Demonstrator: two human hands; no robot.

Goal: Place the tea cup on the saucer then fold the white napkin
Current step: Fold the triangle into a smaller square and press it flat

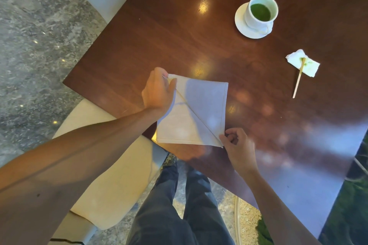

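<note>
White napkin lying diagonally creased; left hand and right hand pinching opposite corners, seemingly; bare table stretching beyond right hand.

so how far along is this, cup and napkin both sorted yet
The cup part looks done: the tea cup sits on the saucer at the far side of the table. The fold is in hand: the white napkin lies with a diagonal crease, the left hand at its far corner and the right hand pinching the near corner. Finishing the fold is left.
</note>
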